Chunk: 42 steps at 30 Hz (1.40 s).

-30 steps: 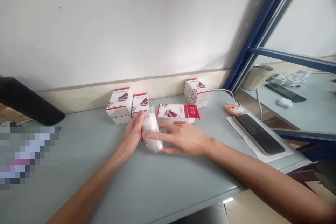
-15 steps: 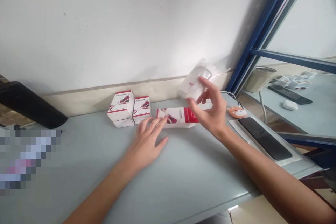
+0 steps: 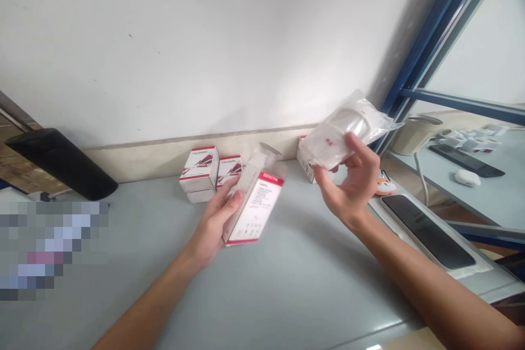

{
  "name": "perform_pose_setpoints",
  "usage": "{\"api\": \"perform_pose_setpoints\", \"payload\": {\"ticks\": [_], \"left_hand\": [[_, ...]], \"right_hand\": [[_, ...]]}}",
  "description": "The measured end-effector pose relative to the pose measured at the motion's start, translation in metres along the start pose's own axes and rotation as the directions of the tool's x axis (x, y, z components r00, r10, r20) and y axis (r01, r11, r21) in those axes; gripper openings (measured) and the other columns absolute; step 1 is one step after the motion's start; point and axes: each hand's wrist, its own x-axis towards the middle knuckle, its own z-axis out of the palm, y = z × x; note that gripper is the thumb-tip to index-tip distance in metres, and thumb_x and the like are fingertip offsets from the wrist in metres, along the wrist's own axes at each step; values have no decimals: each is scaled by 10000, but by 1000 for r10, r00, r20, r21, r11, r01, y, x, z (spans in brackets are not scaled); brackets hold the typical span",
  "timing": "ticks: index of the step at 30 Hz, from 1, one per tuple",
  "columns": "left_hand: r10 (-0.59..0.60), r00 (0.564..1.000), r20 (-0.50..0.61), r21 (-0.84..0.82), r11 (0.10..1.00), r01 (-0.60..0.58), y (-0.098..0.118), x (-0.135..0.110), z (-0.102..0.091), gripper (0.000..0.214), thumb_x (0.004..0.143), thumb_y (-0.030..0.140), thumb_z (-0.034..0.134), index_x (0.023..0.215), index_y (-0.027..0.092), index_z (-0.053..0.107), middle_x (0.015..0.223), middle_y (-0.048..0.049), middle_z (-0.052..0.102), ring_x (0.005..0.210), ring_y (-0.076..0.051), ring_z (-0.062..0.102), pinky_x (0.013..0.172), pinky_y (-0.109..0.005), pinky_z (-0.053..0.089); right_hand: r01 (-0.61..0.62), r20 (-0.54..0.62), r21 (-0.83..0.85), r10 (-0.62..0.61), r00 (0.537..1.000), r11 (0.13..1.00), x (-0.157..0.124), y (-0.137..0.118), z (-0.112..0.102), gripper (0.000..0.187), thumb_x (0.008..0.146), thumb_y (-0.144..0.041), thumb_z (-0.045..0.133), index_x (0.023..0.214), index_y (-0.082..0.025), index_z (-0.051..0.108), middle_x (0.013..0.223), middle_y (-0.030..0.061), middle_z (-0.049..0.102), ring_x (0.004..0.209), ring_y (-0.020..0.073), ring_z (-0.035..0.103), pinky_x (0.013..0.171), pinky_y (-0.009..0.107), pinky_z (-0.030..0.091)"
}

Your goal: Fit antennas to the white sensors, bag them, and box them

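Above the desk point(image 3: 287, 284), box point(image 3: 254, 208) in left hand point(image 3: 213, 219); blurry plastic bag point(image 3: 340, 136) in right hand point(image 3: 353, 186)

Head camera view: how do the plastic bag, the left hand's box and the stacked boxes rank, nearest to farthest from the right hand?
1. Plastic bag: in the right hand.
2. White-and-red box: leftward, in the left hand.
3. Stacked boxes: farther left, by the wall.

Office or light workroom, indoors. Contents: pale grey tabletop point(image 3: 287, 290); white boxes with red trim point(image 3: 199, 169), stacked by a white wall point(image 3: 205, 49) with beige skirting point(image 3: 205, 152); smartphone point(image 3: 426, 231) on a white sheet point(image 3: 479, 269); blue metal frame point(image 3: 435, 65); second desk point(image 3: 492, 197) beyond, bearing a metal-rimmed cup point(image 3: 412, 135).
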Motion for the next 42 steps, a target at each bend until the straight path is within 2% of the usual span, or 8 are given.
{"api": "perform_pose_setpoints", "payload": {"ticks": [6, 12, 22, 26, 30, 33, 39, 42], "left_hand": [[-52, 976, 212, -223, 970, 100, -7, -1, 1, 478, 993, 555, 617, 1392, 296, 648, 1342, -70, 724, 1159, -266, 681, 882, -318, 518], [-140, 946, 293, -250, 944, 217, -12, 0, -2, 430, 948, 484, 709, 1344, 324, 661, 1173, -41, 772, 1032, -262, 694, 824, -329, 479], [-179, 969, 171, -222, 951, 215, -16, 3, -4, 491, 947, 510, 701, 1385, 302, 623, 1200, -59, 763, 1036, -270, 688, 817, -330, 467], [-59, 987, 152, -139, 987, 80, -12, 0, 1, 485, 975, 477, 677, 1426, 311, 611, 1355, -64, 718, 1267, -320, 636, 970, -375, 491], [174, 978, 118, -56, 984, -168, -9, -10, 10, 655, 1033, 511, 584, 1632, 405, 344, 1698, -30, 409, 1551, -325, 391, 1204, -440, 390], [365, 929, 61, 107, 923, -369, -10, -16, 11, 894, 978, 536, 671, 1680, 440, 126, 1763, -45, 253, 1617, -341, 263, 1252, -486, 346], [642, 752, 150, 535, 587, -608, -13, -13, 6, 609, 925, 265, 759, 1452, 356, 468, 1377, -79, 625, 1289, -289, 596, 1091, -435, 467], [650, 729, 214, 591, 508, -627, -7, -11, 4, 311, 937, 248, 707, 1217, 292, 577, 1083, -56, 661, 1010, -248, 639, 898, -386, 515]], "right_hand": [[-53, 445, 195, -40, 895, 979, -1, -22, -1, 640, 916, -243, 791, 1506, -352, 570, 1067, 51, 686, 813, 199, 576, 688, 370, 546], [-366, 609, 209, 172, 774, 907, -9, -26, -1, 568, 991, -395, 699, 1537, -391, 543, 1236, 75, 654, 1043, 267, 574, 903, 486, 537], [-522, 693, 143, 291, 659, 841, -11, -30, 1, 482, 1043, -403, 613, 1519, -444, 549, 1235, 63, 653, 1185, 292, 588, 1081, 593, 486], [-478, 643, 121, 298, 706, 870, -14, -36, 0, 713, 1034, -350, 599, 1658, -389, 258, 1362, 111, 573, 1281, 318, 575, 1097, 600, 489], [-221, 582, 83, 133, 802, 972, -12, -37, -2, 523, 993, -256, 618, 1490, -327, 473, 1406, 116, 562, 1308, 341, 505, 1098, 613, 441], [-71, 610, 75, 11, 793, 995, -11, -40, -2, 406, 967, -208, 621, 1363, -285, 573, 1358, 117, 588, 1246, 338, 526, 1061, 596, 433], [45, 576, 147, -122, 808, 988, -14, -52, -1, 384, 921, -137, 601, 1294, -228, 613, 1260, 137, 626, 1093, 299, 599, 916, 500, 482], [107, 477, 205, -195, 857, 973, -16, -51, -3, 300, 884, -119, 580, 1167, -201, 634, 1040, 113, 657, 898, 255, 616, 788, 449, 499]]}}
